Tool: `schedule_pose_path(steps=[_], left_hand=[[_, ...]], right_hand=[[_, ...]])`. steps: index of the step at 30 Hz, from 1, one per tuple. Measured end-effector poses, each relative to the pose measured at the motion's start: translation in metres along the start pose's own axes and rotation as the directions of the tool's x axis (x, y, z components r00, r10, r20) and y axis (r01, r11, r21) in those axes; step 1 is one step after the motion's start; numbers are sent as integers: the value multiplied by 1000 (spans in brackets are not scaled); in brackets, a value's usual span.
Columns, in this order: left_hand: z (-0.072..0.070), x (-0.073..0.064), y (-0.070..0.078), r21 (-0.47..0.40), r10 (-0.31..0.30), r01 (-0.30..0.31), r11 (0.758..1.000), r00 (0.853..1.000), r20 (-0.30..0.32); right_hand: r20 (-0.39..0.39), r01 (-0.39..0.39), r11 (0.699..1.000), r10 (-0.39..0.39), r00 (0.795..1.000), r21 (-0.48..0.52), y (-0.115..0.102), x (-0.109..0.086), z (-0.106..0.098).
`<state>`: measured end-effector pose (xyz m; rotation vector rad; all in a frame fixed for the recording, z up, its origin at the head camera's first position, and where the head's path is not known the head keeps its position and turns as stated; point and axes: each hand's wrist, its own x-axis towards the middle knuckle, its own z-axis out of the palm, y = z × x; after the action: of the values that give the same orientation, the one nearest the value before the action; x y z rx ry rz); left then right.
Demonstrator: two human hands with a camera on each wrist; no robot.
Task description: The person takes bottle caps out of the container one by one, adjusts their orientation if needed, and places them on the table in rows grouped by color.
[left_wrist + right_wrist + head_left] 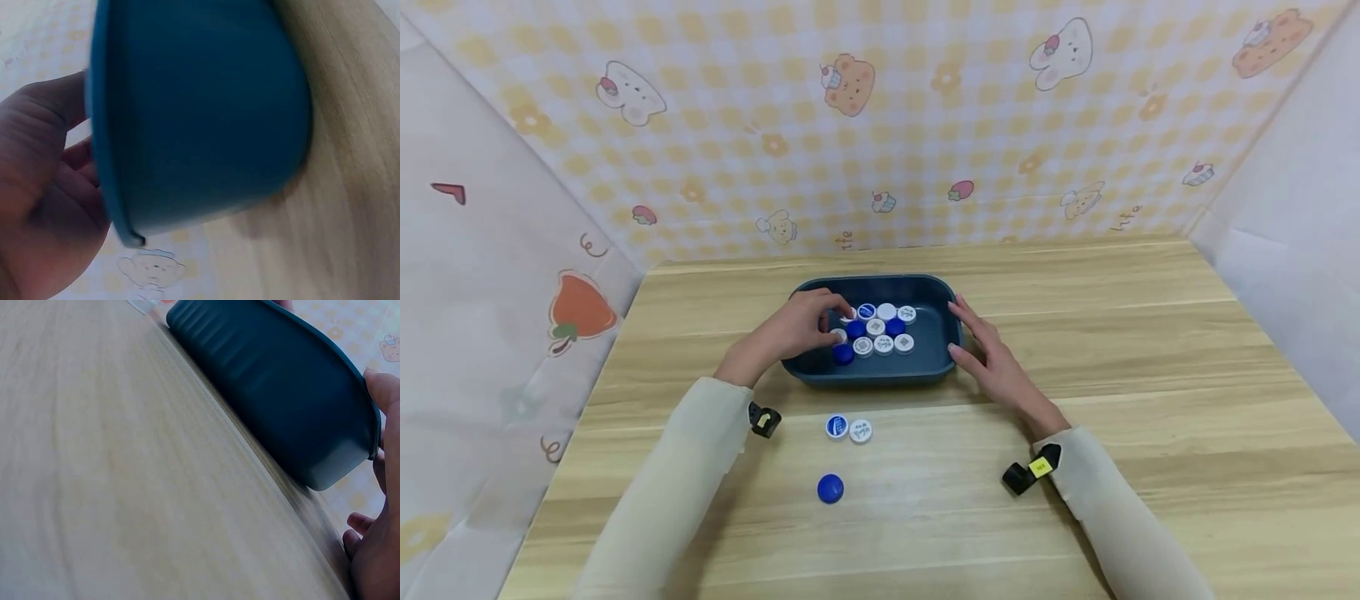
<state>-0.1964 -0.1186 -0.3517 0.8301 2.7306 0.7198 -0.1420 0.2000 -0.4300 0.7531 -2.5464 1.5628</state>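
A dark blue-green tray holds several round bottle caps, white ones and blue ones, packed in rows. My left hand reaches over the tray's left end. Its thumb and a fingertip touch two white caps at the left end of the rows, with a gap between the tips. In the left wrist view the tray wall hides these fingertips. My right hand rests its spread thumb and fingers against the tray's right end; in the right wrist view the thumb touches the rim.
On the wooden table, in front of the tray, lie a blue-and-white cap, a white cap beside it and a blue cap nearer me. A patterned cloth hangs behind the table.
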Motion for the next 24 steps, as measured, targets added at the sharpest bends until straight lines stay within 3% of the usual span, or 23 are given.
schedule_pose_path(steps=[4,10,19,24], left_hand=[[2,3,-9,11,-39,38,999,999,28],[3,11,-8,44,-64,60,997,994,87],[7,17,-4,127,-94,78,989,987,128],[11,18,-4,132,-115,97,987,984,137]], right_hand=[[-13,18,1000,-18,1000,-11,12,1,3],[-4,-3,1000,3,1000,-9,9,-1,0],[21,-32,999,32,999,27,-29,-1,-6],[28,-47,999,46,999,16,-33,-1,-6]])
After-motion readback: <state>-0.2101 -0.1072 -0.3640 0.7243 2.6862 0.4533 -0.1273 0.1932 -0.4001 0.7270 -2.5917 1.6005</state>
